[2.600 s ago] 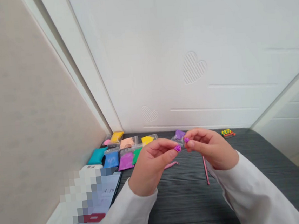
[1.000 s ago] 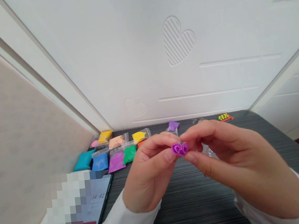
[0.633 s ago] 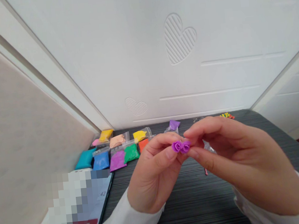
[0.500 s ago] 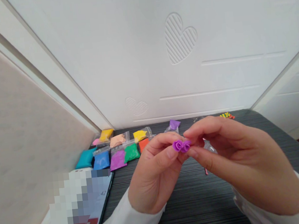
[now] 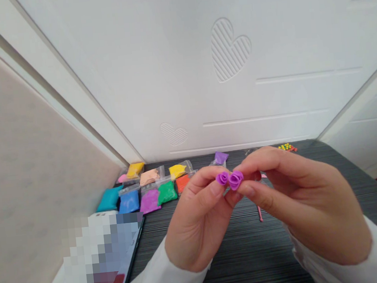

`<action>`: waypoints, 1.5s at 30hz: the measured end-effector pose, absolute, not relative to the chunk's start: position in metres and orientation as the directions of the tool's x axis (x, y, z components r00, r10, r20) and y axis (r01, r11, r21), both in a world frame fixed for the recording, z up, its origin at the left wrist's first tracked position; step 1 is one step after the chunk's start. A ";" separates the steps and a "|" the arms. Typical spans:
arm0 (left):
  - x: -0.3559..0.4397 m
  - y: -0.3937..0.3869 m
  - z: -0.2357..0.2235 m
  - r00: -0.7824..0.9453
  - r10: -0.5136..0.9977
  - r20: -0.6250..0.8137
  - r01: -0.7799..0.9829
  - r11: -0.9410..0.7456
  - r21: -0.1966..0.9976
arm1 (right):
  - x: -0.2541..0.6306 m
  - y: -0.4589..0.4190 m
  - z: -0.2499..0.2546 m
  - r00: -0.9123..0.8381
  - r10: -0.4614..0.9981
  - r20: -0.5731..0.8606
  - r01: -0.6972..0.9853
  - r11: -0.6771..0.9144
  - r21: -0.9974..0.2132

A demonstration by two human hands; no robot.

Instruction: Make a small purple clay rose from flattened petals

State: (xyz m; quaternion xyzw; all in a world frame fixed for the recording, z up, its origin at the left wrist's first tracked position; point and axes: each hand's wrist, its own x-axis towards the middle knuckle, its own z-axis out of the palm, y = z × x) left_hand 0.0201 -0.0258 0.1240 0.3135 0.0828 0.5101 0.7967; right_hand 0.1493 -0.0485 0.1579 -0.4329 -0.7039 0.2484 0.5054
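Note:
Two small purple clay roses are held up side by side above the dark table. My left hand (image 5: 198,220) pinches the left clay rose (image 5: 222,178) between thumb and fingers. Thumb and forefinger of my right hand (image 5: 301,202) grip the right clay rose (image 5: 236,180), whose spiral petals face me. A narrow gap shows between the tops of the roses; their lower ends are hidden by my fingers. Behind my right hand, a thin pink stick-like tool (image 5: 260,213) lies partly covered on the table.
Bags of coloured clay lie at the back left, among them a green bag (image 5: 167,192), a blue bag (image 5: 129,202) and a purple bag (image 5: 221,157). A phone or tablet (image 5: 132,249), partly blurred, is at the left. Small yellow-green and orange pieces (image 5: 285,147) lie at the back right.
The roses, touching before, now show a small gap at their tops. The right rose has turned more toward me and sits slightly higher. Both hands stay pinched.

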 end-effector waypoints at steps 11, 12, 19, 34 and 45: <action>0.014 -0.024 0.131 0.266 0.928 0.262 -0.699 -0.001 0.715 | 0.149 -0.045 0.156 -0.085 0.826 0.557 0.546 0.506 -0.668; 0.014 -0.024 0.131 0.250 0.931 0.268 -0.689 -0.024 0.725 | 0.148 -0.045 0.156 -0.082 0.820 0.566 0.569 0.505 -0.649; 0.013 -0.025 0.130 0.210 0.933 0.293 -0.624 -0.103 0.775 | 0.148 -0.044 0.156 -0.105 0.782 0.614 0.680 0.507 -0.530; 0.016 -0.027 0.135 0.331 0.928 0.174 -0.761 0.153 0.630 | 0.145 -0.045 0.154 -0.118 0.700 0.704 0.725 0.545 -0.421; 0.016 -0.027 0.135 0.325 0.931 0.165 -0.737 0.140 0.661 | 0.147 -0.045 0.153 -0.121 0.670 0.732 0.734 0.557 -0.388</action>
